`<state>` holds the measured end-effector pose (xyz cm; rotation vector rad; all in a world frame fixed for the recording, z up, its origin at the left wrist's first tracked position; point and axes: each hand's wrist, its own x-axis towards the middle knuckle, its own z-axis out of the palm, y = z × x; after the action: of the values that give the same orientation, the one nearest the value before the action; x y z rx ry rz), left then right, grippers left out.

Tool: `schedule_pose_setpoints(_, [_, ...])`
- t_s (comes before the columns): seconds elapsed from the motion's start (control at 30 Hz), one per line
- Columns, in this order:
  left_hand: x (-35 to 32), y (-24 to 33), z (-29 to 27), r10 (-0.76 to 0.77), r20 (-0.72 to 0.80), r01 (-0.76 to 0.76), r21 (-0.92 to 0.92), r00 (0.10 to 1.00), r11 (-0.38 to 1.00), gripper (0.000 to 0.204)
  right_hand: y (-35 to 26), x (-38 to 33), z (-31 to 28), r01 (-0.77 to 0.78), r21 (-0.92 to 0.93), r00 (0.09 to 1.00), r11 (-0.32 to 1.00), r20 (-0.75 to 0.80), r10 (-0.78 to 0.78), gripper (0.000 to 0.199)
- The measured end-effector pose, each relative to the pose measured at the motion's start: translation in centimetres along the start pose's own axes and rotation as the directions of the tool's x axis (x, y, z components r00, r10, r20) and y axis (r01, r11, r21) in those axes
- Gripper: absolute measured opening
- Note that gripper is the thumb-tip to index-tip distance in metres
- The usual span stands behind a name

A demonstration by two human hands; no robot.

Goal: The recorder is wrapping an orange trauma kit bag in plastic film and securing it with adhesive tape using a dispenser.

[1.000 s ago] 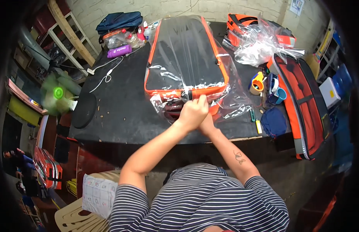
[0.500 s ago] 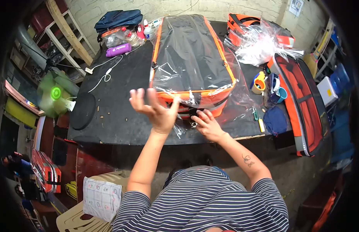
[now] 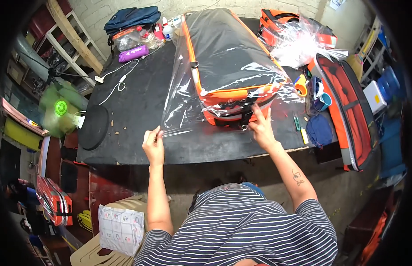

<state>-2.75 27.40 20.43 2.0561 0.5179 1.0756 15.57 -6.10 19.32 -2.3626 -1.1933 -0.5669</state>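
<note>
In the head view, the orange-and-black bag (image 3: 232, 51) lies on the dark bench (image 3: 139, 106), right of its middle, its long side running away from the person and its front end toward the near edge. A clear plastic cover (image 3: 181, 97) lies over the top and spreads out loosely beyond the bag's left side. The left hand (image 3: 153, 147) is closed in a pinch, thumb against fingers, on the near-left corner of this plastic, drawing it into a taut line above the bench. The right hand (image 3: 263, 130) is at the bag's front end, its fingers apart and set near a black strap (image 3: 246, 118); whether they pinch anything there I cannot tell. The bag looks bulky and boxy, likely semi-stiff along its orange-edged frame and softer across the black panel; its weight cannot be judged by eye. The plastic seems thin, light and slippery, apt to crease, cling or tear if pulled hard by one small corner, so a wider pinch along its edge would be kinder. For the bag itself, the strap or the firm orange edging should give surer hold than the slick film over the panel.
</note>
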Motion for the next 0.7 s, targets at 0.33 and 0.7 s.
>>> schedule_pose_setpoints(0.33, [-1.3,-8.6,-0.9,-0.504,0.227,0.548,-0.220,0.834,0.807,0.012,-4.0,-0.3,1.4,0.140,-0.033,0.967,0.990,-0.212,-0.144,0.009])
schedule_pose_setpoints(0.7, [1.0,14.4,6.3,0.517,0.060,-0.519,0.011,0.854,0.855,0.081,-3.4,-2.2,2.0,0.174,0.091,0.981,0.980,-0.108,-0.164,0.009])
